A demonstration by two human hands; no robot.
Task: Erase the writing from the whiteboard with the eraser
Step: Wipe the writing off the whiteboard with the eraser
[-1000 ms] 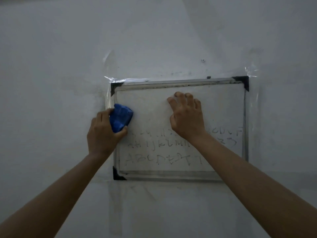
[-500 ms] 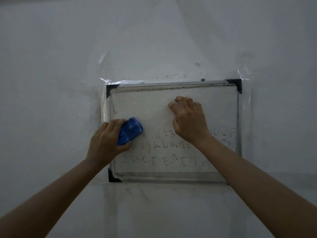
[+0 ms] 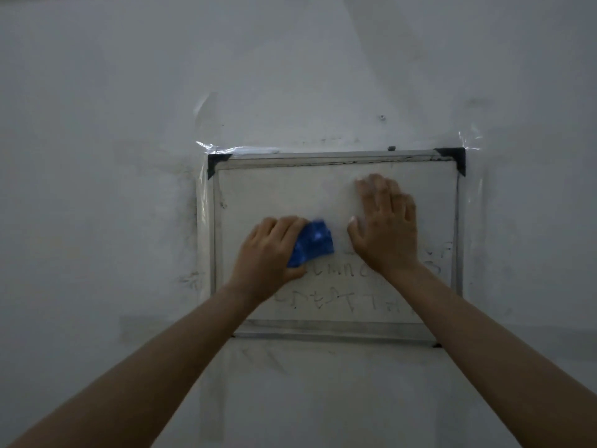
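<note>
A metal-framed whiteboard with black corner pieces is fixed by clear tape to a dim, scuffed grey wall. A blue eraser is gripped by the curled fingers of the left hand and pressed against the board's middle, while the right hand is laid flat and open on the board, holding nothing. The remaining writing in the lower rows is faint, blurred and partly covered by both forearms, and the board's lower corners are hidden.
</note>
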